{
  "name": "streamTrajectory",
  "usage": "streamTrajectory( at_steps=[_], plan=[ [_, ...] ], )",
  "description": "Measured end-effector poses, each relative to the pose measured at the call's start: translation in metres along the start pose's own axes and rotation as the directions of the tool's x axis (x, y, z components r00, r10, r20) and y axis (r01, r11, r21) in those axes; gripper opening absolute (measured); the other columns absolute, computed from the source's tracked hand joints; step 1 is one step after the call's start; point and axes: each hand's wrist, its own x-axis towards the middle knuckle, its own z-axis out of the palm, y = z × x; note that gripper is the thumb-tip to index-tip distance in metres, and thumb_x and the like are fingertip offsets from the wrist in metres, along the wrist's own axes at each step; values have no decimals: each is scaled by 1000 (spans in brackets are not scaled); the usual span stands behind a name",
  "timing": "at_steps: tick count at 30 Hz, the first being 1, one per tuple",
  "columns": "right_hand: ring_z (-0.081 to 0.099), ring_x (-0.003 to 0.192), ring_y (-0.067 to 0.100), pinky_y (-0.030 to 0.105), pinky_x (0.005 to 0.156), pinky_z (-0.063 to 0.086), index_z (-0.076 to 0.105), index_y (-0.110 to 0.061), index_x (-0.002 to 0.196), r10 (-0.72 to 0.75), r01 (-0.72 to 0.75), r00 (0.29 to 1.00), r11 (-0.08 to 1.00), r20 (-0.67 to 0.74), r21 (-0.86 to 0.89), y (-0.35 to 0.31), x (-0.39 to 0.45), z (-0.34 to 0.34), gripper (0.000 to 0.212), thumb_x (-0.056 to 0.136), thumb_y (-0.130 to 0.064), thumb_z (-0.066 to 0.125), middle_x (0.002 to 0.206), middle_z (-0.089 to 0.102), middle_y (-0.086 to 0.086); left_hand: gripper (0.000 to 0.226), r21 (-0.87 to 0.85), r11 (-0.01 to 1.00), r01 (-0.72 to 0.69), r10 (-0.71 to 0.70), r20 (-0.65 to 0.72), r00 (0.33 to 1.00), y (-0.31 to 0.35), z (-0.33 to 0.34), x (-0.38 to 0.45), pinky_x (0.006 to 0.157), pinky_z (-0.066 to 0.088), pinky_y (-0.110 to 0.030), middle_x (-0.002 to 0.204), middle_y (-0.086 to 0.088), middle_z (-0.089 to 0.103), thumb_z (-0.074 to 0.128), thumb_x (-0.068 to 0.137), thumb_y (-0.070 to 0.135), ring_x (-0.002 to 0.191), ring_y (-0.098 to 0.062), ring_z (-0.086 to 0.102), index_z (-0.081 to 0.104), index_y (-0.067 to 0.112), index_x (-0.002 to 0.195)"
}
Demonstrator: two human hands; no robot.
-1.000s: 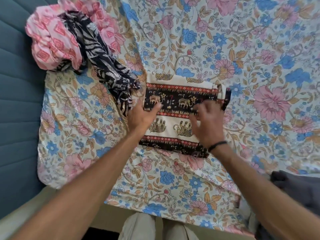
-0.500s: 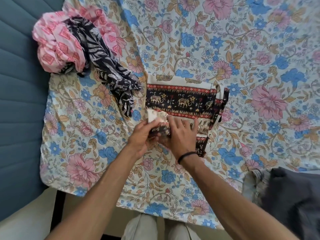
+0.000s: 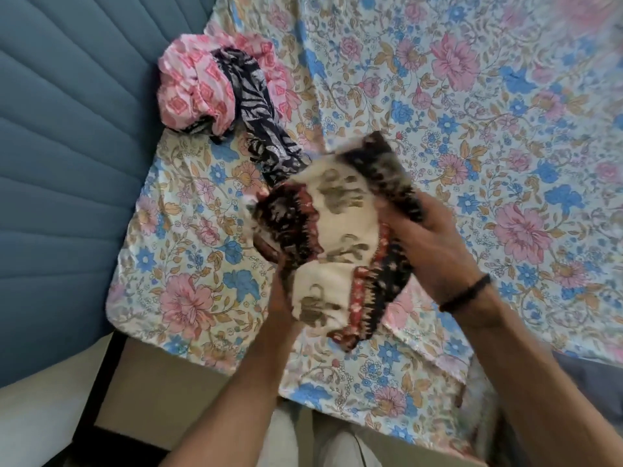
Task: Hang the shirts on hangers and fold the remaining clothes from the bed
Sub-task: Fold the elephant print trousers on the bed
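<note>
A folded elephant-print cloth (image 3: 337,230), cream with black and red bands, is lifted off the floral bedsheet (image 3: 472,129) and blurred by motion. My left hand (image 3: 274,264) is under its left side, mostly hidden by the fabric, and holds it from below. My right hand (image 3: 428,244), with a black wristband, grips the cloth's right edge. A crumpled pink patterned garment (image 3: 195,85) lies at the bed's far left corner, with a dark zebra-striped garment (image 3: 256,109) draped over and beside it.
A blue padded headboard (image 3: 67,146) runs along the left of the bed. A dark grey garment (image 3: 596,392) lies at the bed's near right edge. The bed's near corner is just in front of my legs (image 3: 337,439).
The elephant-print cloth lay flat on the bed; both hands folded it smaller and have lifted it off the sheet. The view has shifted right and nearer.
</note>
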Motion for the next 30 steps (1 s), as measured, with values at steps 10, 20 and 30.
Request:
streamTrajectory(
  at_steps=[10, 20, 30],
  plan=[
    [65, 114, 34, 45, 95, 53, 56, -14, 139, 402, -554, 635, 832, -659, -27, 198, -49, -85, 55, 92, -34, 77, 131, 66, 17, 41, 771, 635, 33, 493, -438, 751, -5, -73, 33, 93, 57, -52, 126, -9, 68, 59, 99, 46, 110, -31, 66, 60, 22, 131],
    [51, 115, 43, 50, 89, 56, 13, -35, 156, 135, -320, 947, 461, -291, -828, 217, 35, 63, 98, 85, -38, 81, 136, 41, 21, 37, 860, -244, -448, 437, 510, 741, -33, 6, 46, 105, 50, -28, 140, -4, 58, 46, 108, 16, 118, -14, 60, 53, 18, 144],
    [64, 109, 18, 29, 93, 57, 53, -17, 145, 80, -237, 957, 772, -280, -590, 182, 64, -3, 56, 93, -3, 65, 122, 65, 8, 65, 994, 39, -98, 315, 81, 946, -3, 84, 101, 84, 48, -30, 139, -8, 59, 70, 94, 44, 108, -21, 60, 47, 14, 146]
  ],
)
